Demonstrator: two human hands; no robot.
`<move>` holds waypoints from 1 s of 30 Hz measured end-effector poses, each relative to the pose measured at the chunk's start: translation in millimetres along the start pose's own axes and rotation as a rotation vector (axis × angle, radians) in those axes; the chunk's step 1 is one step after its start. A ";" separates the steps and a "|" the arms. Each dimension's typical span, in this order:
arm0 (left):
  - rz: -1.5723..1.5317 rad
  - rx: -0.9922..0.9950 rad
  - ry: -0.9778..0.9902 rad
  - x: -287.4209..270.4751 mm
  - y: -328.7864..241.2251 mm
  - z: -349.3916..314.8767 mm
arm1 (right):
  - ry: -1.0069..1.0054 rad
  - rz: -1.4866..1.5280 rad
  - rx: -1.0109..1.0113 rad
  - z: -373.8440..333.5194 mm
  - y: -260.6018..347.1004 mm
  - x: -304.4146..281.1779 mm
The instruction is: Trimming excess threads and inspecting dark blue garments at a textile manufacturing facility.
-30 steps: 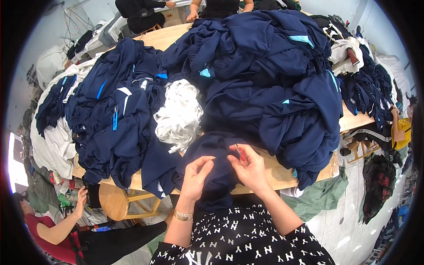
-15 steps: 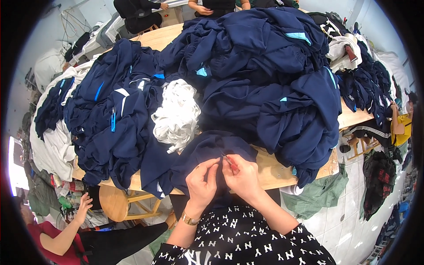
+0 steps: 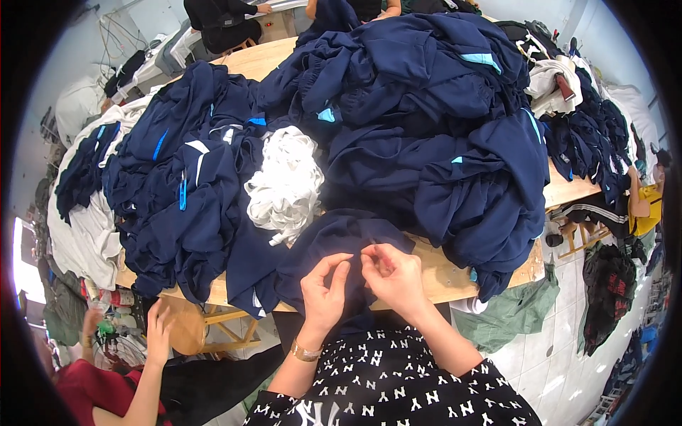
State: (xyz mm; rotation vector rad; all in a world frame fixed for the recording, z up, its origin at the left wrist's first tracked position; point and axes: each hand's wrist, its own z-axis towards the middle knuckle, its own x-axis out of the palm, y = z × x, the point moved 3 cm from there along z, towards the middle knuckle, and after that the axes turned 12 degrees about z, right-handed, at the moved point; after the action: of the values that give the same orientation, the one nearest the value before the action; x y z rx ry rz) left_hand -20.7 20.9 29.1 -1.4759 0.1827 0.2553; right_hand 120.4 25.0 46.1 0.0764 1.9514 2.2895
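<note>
With left hand [image 3: 325,291] raised over navy cloth [image 3: 334,238], holds thumb close to forefinger; cannot tell whether grasping anything fine between the tips. With right hand [image 3: 394,280] just beside, almost tip to tip with the left, curls fingers in behind a bent thumb; perhaps grips something slim, but cannot say for certain, given the blur and shade at those fingertips. Wears a metallic band [image 3: 305,353] on the left wrist and a black top [image 3: 369,376] patterned in white.

Has the navy cloth bunched on the near side of the white trim bundle [image 3: 284,188] and a little to its right, draped over the near edge of the wooden table [image 3: 433,266]. Has a large navy pile [image 3: 469,177] to the right of the bundle, flecked with light-blue pieces, and another navy heap [image 3: 177,142] to its left, with brighter blue strips and a white piece. Shows pale cloth [image 3: 89,231] farther left of the bundle.

Nearer than the bundle and well to its left, shows a co-worker's raised hand [image 3: 160,330] beside a round wooden stool [image 3: 188,326]. Far to the right of the bundle, shows a person in yellow [image 3: 645,209] and, nearer, a green sheet [image 3: 515,316] on the tiled floor [image 3: 547,376].
</note>
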 end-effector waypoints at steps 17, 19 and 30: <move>0.109 0.043 -0.034 1.0 -7.3 2.5 | 0.019 -0.072 -0.026 0.4 -3.6 0.0; 0.221 0.138 -0.063 1.4 -8.6 1.7 | 0.005 -0.225 -0.255 -0.4 -0.1 2.5; -0.124 -0.077 0.034 -2.9 11.2 6.1 | 0.008 0.173 0.113 1.5 0.8 0.1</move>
State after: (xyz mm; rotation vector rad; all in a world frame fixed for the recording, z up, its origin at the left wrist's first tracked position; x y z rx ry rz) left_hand -26.8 27.7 19.7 -1.5626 0.1095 0.1380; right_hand 120.4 26.4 47.1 0.2569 2.1556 2.2814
